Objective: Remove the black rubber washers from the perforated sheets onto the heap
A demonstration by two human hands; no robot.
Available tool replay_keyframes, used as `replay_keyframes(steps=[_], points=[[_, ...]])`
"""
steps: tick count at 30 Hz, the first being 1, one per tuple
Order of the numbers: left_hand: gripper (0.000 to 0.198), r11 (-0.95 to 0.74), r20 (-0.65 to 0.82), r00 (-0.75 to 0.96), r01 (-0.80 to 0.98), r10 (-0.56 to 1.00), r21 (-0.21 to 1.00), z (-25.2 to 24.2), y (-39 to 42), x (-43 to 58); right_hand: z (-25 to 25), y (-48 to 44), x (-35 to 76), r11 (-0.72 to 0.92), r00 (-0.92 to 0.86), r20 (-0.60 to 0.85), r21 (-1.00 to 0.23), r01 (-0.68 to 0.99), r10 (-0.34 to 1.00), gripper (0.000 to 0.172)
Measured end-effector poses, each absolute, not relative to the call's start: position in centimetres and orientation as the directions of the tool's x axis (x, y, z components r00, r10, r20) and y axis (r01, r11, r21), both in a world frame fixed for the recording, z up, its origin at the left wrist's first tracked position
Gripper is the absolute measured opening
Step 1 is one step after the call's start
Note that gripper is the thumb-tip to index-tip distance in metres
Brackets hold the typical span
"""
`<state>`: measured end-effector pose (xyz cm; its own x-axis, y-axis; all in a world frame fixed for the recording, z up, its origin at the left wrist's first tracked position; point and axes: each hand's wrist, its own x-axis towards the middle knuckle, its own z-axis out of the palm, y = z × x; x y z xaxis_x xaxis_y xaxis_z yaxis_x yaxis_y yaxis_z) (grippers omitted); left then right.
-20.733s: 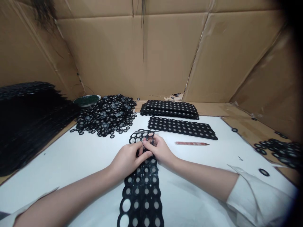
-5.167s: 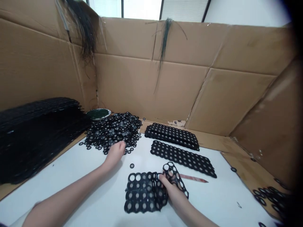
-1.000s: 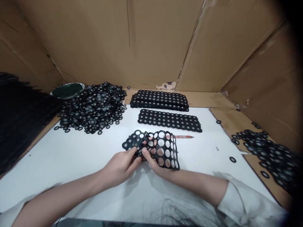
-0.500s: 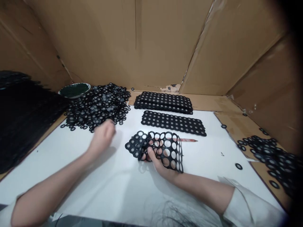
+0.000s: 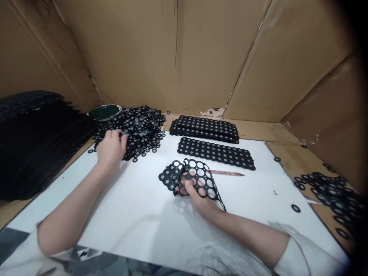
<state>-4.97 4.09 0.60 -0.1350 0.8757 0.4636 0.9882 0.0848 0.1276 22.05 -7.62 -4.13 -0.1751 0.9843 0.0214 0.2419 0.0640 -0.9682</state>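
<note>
The right hand [image 5: 201, 201] holds a bent black sheet [image 5: 196, 176] full of holes, while the left hand [image 5: 110, 149] is at the ring pile [image 5: 142, 132], its grip hard to tell.

- We count 2 single perforated sheets: 1 bent sheet [image 5: 196, 177], 1 flat sheet [image 5: 215, 153].
- 1 sheet stack [image 5: 204, 129] behind the flat one; we can't tell how many layers.
- 2 ring heaps: left heap [image 5: 142, 128], right heap [image 5: 327, 191]; rings overlap, too many for us to count.
- 1 loose ring [image 5: 296, 208] lying wholly on the white bench [image 5: 138, 207] at right.
- 1 bowl [image 5: 104, 112].
- 1 red pointed strip [image 5: 227, 173].
- 1 black stack [image 5: 34, 142], far left; too dark for us to count layers.
</note>
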Motion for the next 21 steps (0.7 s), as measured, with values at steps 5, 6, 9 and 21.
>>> replay_keyframes(steps=[5,6,9,21], points=[[0.066,-0.648,0.22,0.61,0.716,0.761,0.259,-1.4,0.1,0.9,-2.8,-8.5,21.5,0.018,-0.201,-0.011,-0.989,0.143,0.979,0.036],[0.074,-0.72,0.19,0.698,0.64,0.69,0.268,-2.0,-0.9,1.8,-2.7,-8.8,21.4,0.009,-0.199,-0.018,-0.991,0.137,0.98,0.037],[0.056,-0.779,0.175,0.763,0.582,0.622,0.232,-3.3,-2.8,3.6,-2.9,-9.4,21.3,-0.011,-0.172,-0.03,-0.994,0.111,0.985,0.04],[0.027,-0.777,0.528,0.674,0.628,0.516,-0.043,-2.5,-2.2,2.3,1.7,-15.8,26.1,-0.047,-0.316,-0.095,-0.987,0.156,0.944,0.033]])
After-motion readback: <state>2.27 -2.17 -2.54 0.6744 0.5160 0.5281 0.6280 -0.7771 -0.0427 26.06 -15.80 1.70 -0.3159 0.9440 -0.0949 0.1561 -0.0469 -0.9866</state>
